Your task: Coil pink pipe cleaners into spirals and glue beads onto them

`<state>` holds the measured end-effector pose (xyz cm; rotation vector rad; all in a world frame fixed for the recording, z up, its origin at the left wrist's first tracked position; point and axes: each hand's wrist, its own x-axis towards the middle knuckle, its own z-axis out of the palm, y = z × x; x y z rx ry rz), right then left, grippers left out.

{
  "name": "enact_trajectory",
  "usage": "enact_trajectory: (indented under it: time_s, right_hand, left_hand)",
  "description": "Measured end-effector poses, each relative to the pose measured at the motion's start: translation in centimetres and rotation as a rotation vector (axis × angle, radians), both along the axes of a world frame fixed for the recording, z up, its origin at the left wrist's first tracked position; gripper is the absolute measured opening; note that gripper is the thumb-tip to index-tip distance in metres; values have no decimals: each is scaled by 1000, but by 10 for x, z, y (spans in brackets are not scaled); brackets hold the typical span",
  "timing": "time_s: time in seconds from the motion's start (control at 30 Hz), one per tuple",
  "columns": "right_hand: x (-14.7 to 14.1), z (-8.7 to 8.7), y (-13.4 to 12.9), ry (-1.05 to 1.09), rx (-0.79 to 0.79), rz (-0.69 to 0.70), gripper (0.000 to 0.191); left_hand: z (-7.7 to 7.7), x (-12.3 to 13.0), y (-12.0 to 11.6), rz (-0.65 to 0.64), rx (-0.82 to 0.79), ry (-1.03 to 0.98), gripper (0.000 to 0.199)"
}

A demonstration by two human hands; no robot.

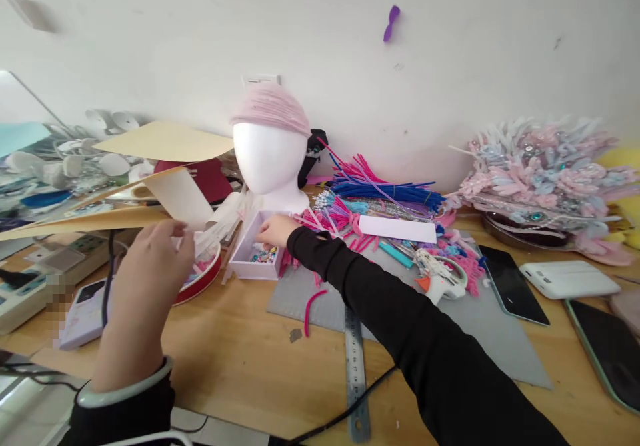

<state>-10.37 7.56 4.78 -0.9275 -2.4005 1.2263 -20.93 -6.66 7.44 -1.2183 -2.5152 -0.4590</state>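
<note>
My right hand (pixel 276 230) reaches into a small lilac box (pixel 255 271), fingertips drawn together over the mixed shiny beads (pixel 265 254) at its bottom. Whatever those fingers pinch, if anything, is too small to see. On the left, my left hand (pixel 155 263) is raised with its fingers curled in, just below a white card (pixel 180 196). Whether it touches that card is unclear. A red-rimmed round container (pixel 203 283) stands partly hidden behind my left hand. Behind the box is a white mannequin head (pixel 270 156) wearing a pink wrapped headpiece (pixel 270 108).
Bundled pipe cleaners (pixel 385 189), a white glue gun (pixel 443 283) and a steel ruler (pixel 356 373) lie right of centre around a grey mat (pixel 500 339). Phones (pixel 515 285) and a fluffy pink-blue headdress (pixel 545 179) sit at right. A power strip (pixel 30 296) lies left.
</note>
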Motion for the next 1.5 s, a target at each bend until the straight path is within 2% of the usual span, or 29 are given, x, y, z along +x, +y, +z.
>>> enact_trajectory:
  time_s: [0.1, 0.2, 0.23, 0.3, 0.33, 0.37, 0.4, 0.47, 0.57, 0.63, 0.77, 0.9, 1.07, 1.17, 1.27, 1.4, 1.5]
  right_hand:
    - [0, 3, -7, -27, 168, 122, 19]
    - [2, 8, -12, -15, 317, 177, 15]
    - [5, 11, -12, -8, 371, 167, 12]
    - [20, 17, -7, 11, 472, 108, 9]
    - [33, 20, -3, 23, 508, 68, 11]
    - [49, 23, 1, 35, 529, 35, 15]
    - [69, 25, 6, 43, 553, -3, 18]
    - [115, 27, 15, 39, 590, -100, 18]
    - [186, 22, 17, -19, 553, -169, 15]
    - [225, 16, 9, -71, 535, -202, 13]
    - [271, 0, -24, -109, 526, -271, 12]
    - [287, -23, -54, -128, 544, -201, 17]
    - [295, -43, -60, -183, 613, -175, 18]
    - [301, -43, -56, -261, 649, -194, 18]
    - [304, -41, -54, -315, 658, -208, 19]
    - [298, -41, -64, -252, 614, -214, 19]
    - [290, -40, -78, -154, 478, -234, 18]
  left_hand:
    - [9, 36, 10, -315, 107, -131, 21]
    - [22, 65, 13, -714, 59, -329, 19]
    - [26, 73, 13, -893, -64, -437, 18]
    - [31, 87, 13, -1232, -479, -657, 16]
    - [31, 93, 15, -1343, -707, -718, 17]
    - [29, 100, 18, -1427, -843, -742, 21]
    - [24, 107, 22, -1459, -862, -726, 22]
    - [10, 122, 34, -1441, -743, -653, 17]
    - [-19, 145, 54, -1272, -490, -526, 18]
    - [-37, 160, 64, -1192, -379, -485, 16]
    - [-61, 186, 70, -1234, -313, -343, 23]
    - [-72, 205, 68, -1235, -329, -256, 29]
    - [-76, 214, 71, -1244, -325, -258, 29]
    - [-76, 213, 73, -1231, -339, -321, 26]
    - [-76, 210, 73, -1212, -349, -389, 32]
    - [-75, 207, 69, -1209, -285, -389, 35]
    - [-71, 204, 62, -1343, -137, -276, 23]
